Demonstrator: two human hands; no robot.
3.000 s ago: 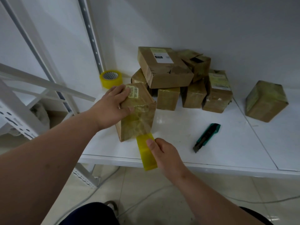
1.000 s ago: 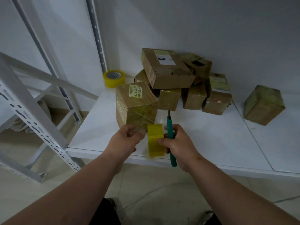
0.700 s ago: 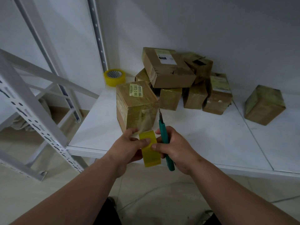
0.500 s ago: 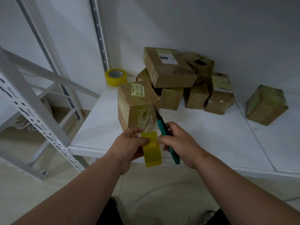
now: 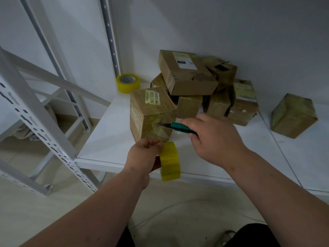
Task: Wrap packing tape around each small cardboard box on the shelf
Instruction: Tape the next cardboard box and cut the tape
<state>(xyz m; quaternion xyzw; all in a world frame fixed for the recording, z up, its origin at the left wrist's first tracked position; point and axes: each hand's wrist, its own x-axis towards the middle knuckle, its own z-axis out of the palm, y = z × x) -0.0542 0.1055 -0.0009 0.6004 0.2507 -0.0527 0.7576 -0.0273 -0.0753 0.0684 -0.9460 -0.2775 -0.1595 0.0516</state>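
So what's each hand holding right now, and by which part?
The left hand grips the yellow tape roll at its upper edge. The right hand holds the green utility knife by its handle.

left hand (image 5: pixel 143 154) gripping, right hand (image 5: pixel 214 139) gripping

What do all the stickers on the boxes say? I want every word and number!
"56-2-3201": yellow sticker on the front box; its smaller print is too blurred to read.
White label on the top box: a dark patch with print too small to read.
Yellowish label on the right box in the pile: blurred, unreadable.
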